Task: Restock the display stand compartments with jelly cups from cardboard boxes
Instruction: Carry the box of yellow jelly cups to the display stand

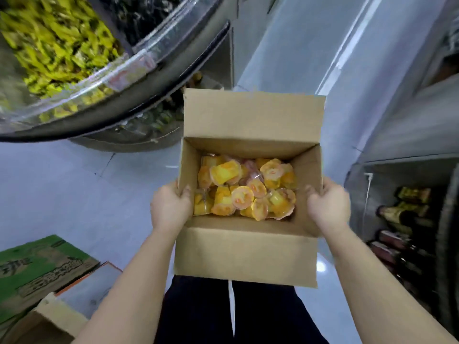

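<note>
Open brown cardboard box of yellow-orange jelly cups, carried.
Left hand and right hand each gripped a side wall.

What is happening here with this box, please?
A person holds an open cardboard box in the air, the left hand gripping its left wall and the right hand its right wall. Orange and yellow jelly cups cover its bottom. The round display stand, with yellow sweets behind its clear rim, is at the upper left. No cup has been taken out yet.
</note>
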{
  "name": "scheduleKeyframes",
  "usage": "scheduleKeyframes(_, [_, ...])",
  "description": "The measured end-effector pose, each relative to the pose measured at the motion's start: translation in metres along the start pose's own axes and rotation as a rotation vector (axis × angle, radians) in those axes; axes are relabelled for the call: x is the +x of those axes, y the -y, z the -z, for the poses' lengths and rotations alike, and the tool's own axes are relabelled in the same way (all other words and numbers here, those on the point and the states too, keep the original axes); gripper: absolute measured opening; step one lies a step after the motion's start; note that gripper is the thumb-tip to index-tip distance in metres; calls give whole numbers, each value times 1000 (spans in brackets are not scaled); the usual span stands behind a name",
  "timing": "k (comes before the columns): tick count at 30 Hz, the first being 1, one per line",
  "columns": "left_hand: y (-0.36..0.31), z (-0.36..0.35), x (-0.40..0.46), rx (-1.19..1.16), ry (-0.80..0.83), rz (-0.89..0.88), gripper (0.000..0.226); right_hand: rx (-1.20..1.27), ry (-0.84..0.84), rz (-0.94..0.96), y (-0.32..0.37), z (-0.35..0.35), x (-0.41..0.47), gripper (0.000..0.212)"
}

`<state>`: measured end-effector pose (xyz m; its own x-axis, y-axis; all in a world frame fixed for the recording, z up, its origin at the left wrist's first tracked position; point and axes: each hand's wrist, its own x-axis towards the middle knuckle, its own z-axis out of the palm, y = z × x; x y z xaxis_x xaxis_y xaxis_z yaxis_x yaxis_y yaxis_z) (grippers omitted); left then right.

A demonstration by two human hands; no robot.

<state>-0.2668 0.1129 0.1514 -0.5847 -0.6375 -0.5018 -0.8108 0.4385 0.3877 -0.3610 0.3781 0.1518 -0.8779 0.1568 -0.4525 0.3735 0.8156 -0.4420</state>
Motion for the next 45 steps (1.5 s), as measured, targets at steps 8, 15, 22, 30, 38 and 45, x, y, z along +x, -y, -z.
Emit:
scheduleKeyframes(8, [-206, 18, -12, 55, -29, -315, 21, 108, -140, -88, 4, 178, 62, 12])
scheduleKeyframes(15, [-385, 2, 63, 114, 7, -482, 17, 242, -204, -192, 29, 260, 191, 11])
scheduleKeyframes(22, [-577, -12, 147, 65, 84, -517, 18, 288, -270, -239, 76, 350, 339, 8])
scheduleKeyframes(30, [-782, -63, 242, 133, 103, -516, 21, 234, -291, -231, 100, 445, 543, 24])
scheduleKeyframes(38, [-1002, -97, 318, 71, 52, -467, 19, 241, -268, -204, 144, 567, 759, 22])
scheduleKeyframes(45, [-1164, -122, 428, 47, 37, -410, 18, 214, -225, -202, 206, 634, 950, 20])
